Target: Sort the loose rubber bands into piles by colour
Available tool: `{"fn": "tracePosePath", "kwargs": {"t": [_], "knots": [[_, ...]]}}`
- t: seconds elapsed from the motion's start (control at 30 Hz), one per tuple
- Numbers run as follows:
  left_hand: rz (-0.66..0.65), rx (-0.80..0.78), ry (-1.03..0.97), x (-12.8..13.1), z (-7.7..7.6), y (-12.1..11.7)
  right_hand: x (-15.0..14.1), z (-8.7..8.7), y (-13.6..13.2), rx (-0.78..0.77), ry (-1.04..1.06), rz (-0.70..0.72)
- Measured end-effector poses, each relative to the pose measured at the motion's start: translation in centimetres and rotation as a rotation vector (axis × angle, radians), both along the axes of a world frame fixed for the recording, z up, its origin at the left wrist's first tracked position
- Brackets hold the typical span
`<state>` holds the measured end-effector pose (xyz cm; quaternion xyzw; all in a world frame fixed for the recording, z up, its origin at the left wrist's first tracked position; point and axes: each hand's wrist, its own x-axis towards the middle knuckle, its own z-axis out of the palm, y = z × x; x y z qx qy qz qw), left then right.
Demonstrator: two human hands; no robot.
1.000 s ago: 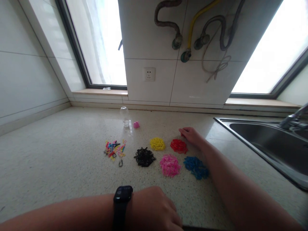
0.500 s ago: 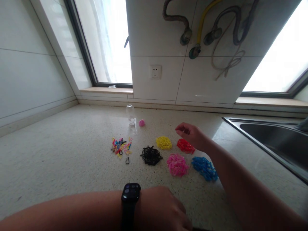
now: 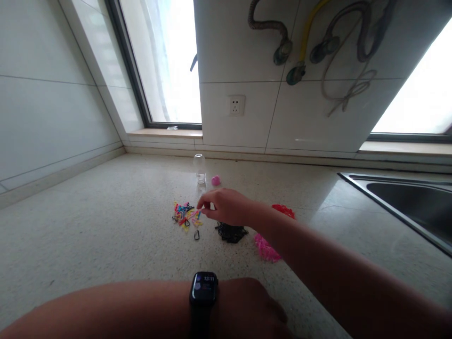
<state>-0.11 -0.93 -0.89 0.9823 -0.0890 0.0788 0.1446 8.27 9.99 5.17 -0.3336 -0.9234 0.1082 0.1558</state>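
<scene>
My right hand [image 3: 224, 207] reaches over the right side of a small pile of mixed coloured loops [image 3: 182, 214], its thumb and forefinger close together in a pinch. Whatever may be between the fingertips is too small to make out. Just under this hand lies a heap of black loops [image 3: 231, 233]. The forearm partly covers a pink heap [image 3: 266, 248] and a red heap [image 3: 284, 210]. My left hand [image 3: 250, 306], with a black watch [image 3: 204, 287] on its wrist, rests at the bottom edge of the view, back upward. Its fingers are mostly hidden.
A clear bottle-shaped container [image 3: 199, 168] stands near the wall, with a small pink piece [image 3: 215, 180] beside it. One dark loop [image 3: 197, 234] lies apart from the mixed pile. To the right is a steel sink [image 3: 406, 207]. A socket [image 3: 236, 105] and hoses are on the wall.
My right hand has swung left from above the red heap to the mixed pile. Its forearm now hides the yellow and blue heaps. The view has shifted slightly; my left hand stays low.
</scene>
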Motion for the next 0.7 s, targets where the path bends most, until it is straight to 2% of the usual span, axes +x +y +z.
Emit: {"fn": "tracePosePath", "kwargs": {"t": [0.13,0.3,0.47,0.7], "knots": [[-0.022,-0.019,-0.008,-0.1,-0.3,0.0,-3.0,-1.2,1.8,0.059,-0.088,0.008],[-0.017,-0.037,-0.040,0.1,-1.1,0.0,-5.1,-2.6,2.8,0.071,-0.196,-0.015],[-0.015,-0.046,0.044,0.4,-1.3,0.2,-6.0,-3.5,2.9,0.068,-0.201,-0.018],[-0.032,-0.045,-0.016,0.2,-1.1,0.1,-5.6,-3.5,2.9,0.127,-0.143,-0.010]]}}
